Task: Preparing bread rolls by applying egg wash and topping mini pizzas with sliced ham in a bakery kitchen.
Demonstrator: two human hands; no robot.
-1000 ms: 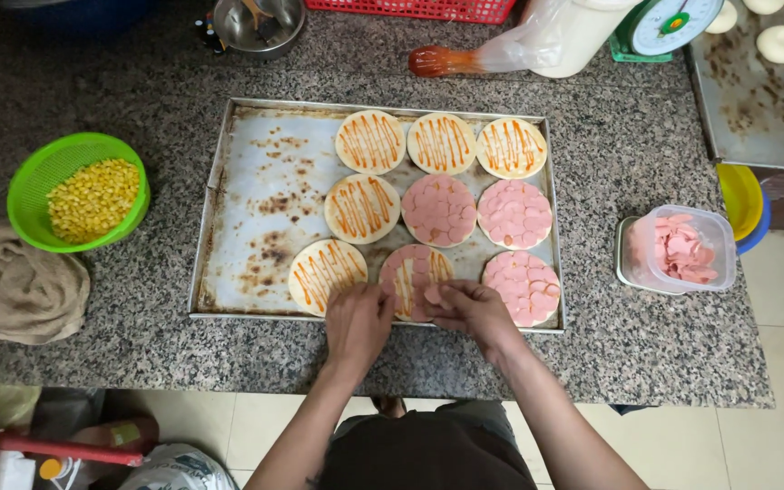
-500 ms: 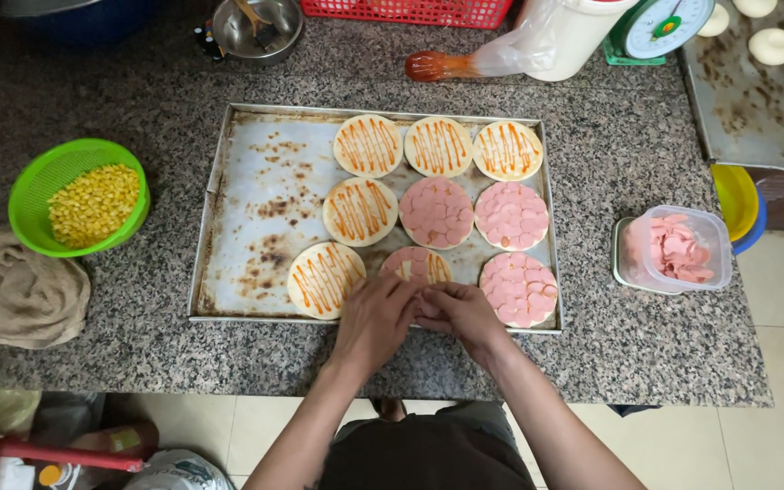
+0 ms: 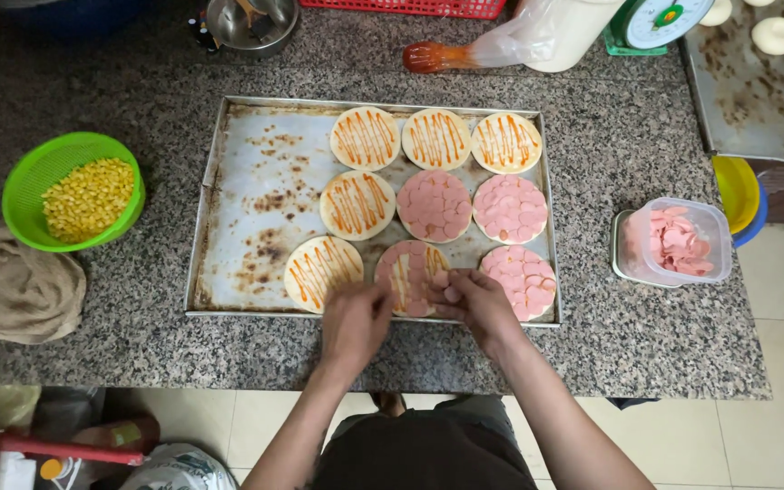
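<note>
Nine round dough bases sit on the baking tray [image 3: 247, 209], filling its right-hand two thirds in three rows. I see both hands at the tray's near edge, over the middle base of the front row [image 3: 410, 272], which is partly covered with pink sausage slices. My left hand [image 3: 356, 319] rests on that base's left rim, fingers curled together; I cannot tell whether they pinch anything. My right hand [image 3: 475, 304] has its fingertips closed on a few pink slices [image 3: 442, 279] above the same base. Three bases near the tray's right side are fully covered in pink. To the right of the tray stands a clear square plastic tub [image 3: 678, 240] of more slices. To the tray's left sits a green colander of corn [image 3: 74, 191], with a beige cloth [image 3: 15, 290] beside it.
</note>
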